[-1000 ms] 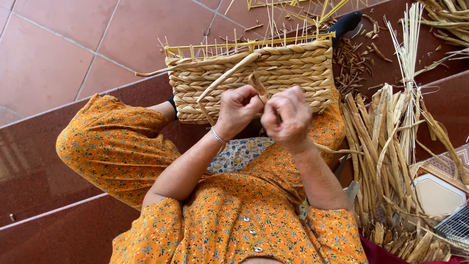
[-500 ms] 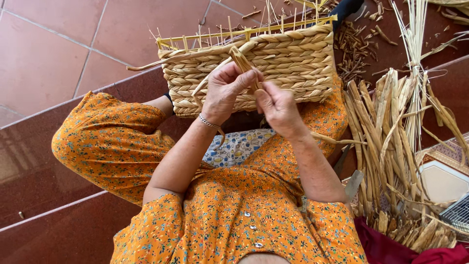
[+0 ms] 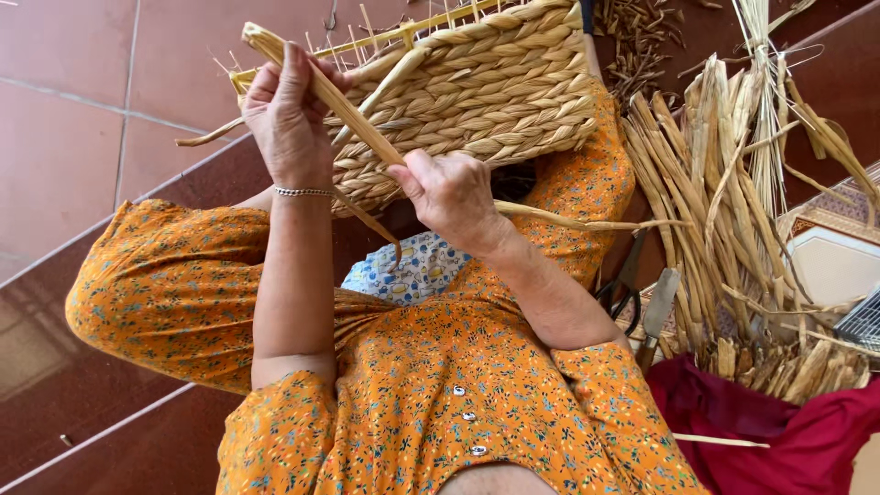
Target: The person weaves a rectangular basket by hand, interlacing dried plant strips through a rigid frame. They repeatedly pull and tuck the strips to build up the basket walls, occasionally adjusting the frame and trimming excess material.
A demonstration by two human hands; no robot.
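Both hands gripped one dried straw strand [image 3: 353,115]: left hand [image 3: 289,115] near its top, right hand [image 3: 449,192] lower. Behind them rested a woven basket [image 3: 495,87].

You have one woven basket [image 3: 477,92], with two hands on one straw strand [image 3: 321,87] in front of it. Right of the basket: one straw bundle [image 3: 724,202], one pair of scissors [image 3: 623,289].
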